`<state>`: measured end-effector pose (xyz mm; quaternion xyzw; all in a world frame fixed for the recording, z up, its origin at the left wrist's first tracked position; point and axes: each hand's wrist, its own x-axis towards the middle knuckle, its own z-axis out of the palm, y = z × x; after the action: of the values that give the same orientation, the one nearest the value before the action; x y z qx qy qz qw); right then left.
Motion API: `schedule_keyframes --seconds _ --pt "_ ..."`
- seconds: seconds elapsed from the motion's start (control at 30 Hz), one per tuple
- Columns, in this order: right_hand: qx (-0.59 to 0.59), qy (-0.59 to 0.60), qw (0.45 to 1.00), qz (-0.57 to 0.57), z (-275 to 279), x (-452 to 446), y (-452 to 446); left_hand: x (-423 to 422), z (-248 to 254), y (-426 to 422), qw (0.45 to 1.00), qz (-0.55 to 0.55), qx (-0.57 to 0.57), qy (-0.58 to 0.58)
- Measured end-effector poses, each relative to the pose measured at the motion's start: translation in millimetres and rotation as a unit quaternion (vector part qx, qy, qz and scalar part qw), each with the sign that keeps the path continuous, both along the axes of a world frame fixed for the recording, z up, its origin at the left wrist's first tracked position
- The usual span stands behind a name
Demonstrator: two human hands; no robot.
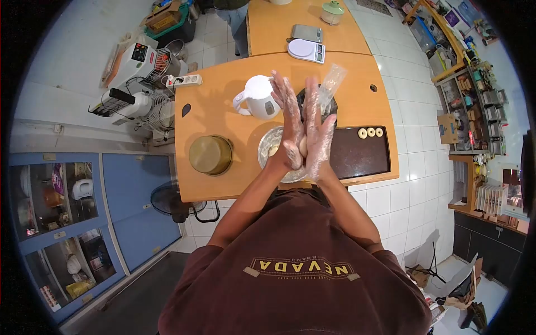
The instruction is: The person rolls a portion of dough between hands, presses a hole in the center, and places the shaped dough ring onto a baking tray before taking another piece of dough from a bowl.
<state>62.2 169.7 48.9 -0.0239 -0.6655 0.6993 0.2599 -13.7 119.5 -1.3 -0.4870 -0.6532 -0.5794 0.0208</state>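
Observation:
My left hand (288,125) and my right hand (319,134) are coated with flour or dough and face each other palm to palm, fingers stretched out. A small pale piece of dough (303,146) shows between the palms. Beneath them stands a metal bowl (267,139) with pale dough inside, partly hidden by my left hand. To the right lies a dark tray (360,154) with three small dough rings (371,132) near its far edge.
A white kettle (261,96) stands beyond the bowl. At left is a round golden container (210,154). Behind my right hand are a clear plastic bag (333,84) and a dark object. Farther back sit a white scale (306,51) and a grey scale (307,33); a person (236,25) stands beyond.

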Motion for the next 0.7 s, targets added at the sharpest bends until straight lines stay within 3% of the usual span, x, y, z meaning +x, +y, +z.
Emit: schedule_keyframes --seconds 0.1,0.17,0.27,0.37,0.6,0.67,0.7 --pt "0.068 0.054 0.996 0.004 10 -3 16 13 -5 3 0.997 -0.022 0.072 -0.015" --pt "0.098 0.06 0.993 0.0 12 -7 24 23 -8 1 0.987 -0.05 0.123 -0.088" --pt "0.133 0.046 0.99 -0.001 4 -12 29 35 31 0 0.932 -0.11 0.223 -0.264" --pt "0.156 0.031 0.987 0.005 -9 -15 24 31 52 4 0.911 -0.097 0.257 -0.306" --pt "0.156 0.01 0.988 0.015 -35 -14 13 12 53 26 0.9 0.019 0.269 -0.341" --pt "0.16 0.024 0.987 -0.003 -22 -11 7 -12 -7 7 0.935 -0.075 0.115 -0.326" --pt "0.167 0.028 0.985 -0.014 -21 -11 4 -15 -21 3 0.934 -0.107 0.089 -0.328"
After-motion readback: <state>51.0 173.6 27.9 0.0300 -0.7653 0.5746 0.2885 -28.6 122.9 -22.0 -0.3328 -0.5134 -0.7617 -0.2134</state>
